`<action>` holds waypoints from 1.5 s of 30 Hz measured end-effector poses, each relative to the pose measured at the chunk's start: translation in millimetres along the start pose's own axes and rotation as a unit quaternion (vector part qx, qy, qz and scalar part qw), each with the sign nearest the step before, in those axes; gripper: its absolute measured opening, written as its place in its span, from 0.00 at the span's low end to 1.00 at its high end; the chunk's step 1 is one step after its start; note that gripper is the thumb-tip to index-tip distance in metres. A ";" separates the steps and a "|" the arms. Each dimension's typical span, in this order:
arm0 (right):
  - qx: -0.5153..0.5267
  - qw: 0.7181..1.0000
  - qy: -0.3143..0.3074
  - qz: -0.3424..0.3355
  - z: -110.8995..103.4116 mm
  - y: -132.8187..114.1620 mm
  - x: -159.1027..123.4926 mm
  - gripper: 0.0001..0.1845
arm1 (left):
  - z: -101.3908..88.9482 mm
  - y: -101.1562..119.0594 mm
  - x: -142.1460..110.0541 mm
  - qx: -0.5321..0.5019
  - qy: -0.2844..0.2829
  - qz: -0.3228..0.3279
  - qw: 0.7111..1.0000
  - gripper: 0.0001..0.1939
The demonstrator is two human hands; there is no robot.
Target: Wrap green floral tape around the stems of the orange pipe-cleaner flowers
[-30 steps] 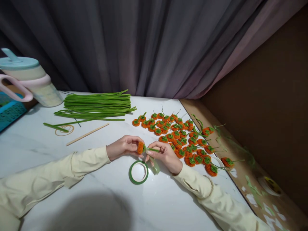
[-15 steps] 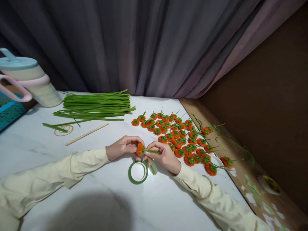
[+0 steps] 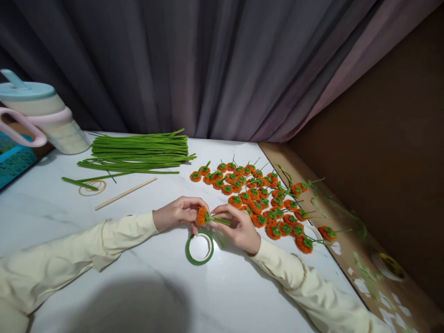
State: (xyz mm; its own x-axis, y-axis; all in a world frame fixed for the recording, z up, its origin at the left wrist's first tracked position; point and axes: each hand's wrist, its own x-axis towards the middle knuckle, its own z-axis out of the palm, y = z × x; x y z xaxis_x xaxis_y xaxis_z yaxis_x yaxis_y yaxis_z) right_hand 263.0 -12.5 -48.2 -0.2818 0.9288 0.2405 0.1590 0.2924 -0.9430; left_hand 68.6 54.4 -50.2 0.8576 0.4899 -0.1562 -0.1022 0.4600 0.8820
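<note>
My left hand (image 3: 181, 213) grips a small orange pipe-cleaner pumpkin (image 3: 201, 216) by its round body, thumb and fingers closed round it. A short green stem (image 3: 221, 220) points right from its leafy top. My right hand (image 3: 243, 232) is closed at the stem's base, its fingertips pinching a pale green strip of floral tape; part of the strip is hidden behind the fingers. Just below the hands, the roll of green floral tape (image 3: 189, 249) lies flat on the table, touching or very near my left fingers.
Many finished orange pumpkins (image 3: 255, 194) spread over the right of the white table (image 3: 145, 268). A bundle of green pipe cleaners (image 3: 138, 148) lies at the back, with a wooden stick (image 3: 126, 194) and rubber bands (image 3: 83, 189) nearer. A handled tumbler (image 3: 67, 132) stands far left.
The right fingers have shifted around the stem and the tape strip has swung behind the hand, showing less. The pumpkin stays in the left hand, turned slightly. The tape roll hardly moved.
</note>
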 end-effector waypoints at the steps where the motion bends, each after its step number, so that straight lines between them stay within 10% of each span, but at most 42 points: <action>1: -0.009 1.000 -0.001 -0.012 -1.2 -1.3 0.0 0.12 | 0.2 0.3 0.1 -0.001 0.002 0.001 1.000 0.14; 29: -0.184 0.974 0.051 -0.119 2.4 -2.6 -2.7 0.04 | 8.4 0.9 -1.9 0.145 0.031 0.102 0.984 0.10; 45: -0.398 0.860 -0.015 -0.319 -3.8 11.0 -2.1 0.09 | 4.1 2.0 -1.2 0.094 0.015 0.043 0.995 0.14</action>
State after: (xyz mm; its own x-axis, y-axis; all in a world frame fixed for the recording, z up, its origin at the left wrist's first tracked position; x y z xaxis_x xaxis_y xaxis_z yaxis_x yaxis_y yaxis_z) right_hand 268.9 -10.4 -58.2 -0.5741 0.5192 0.6331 0.5568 0.8145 -0.1629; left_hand 69.4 51.7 -46.4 0.8338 0.5453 -0.0865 -0.0771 0.2702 0.9597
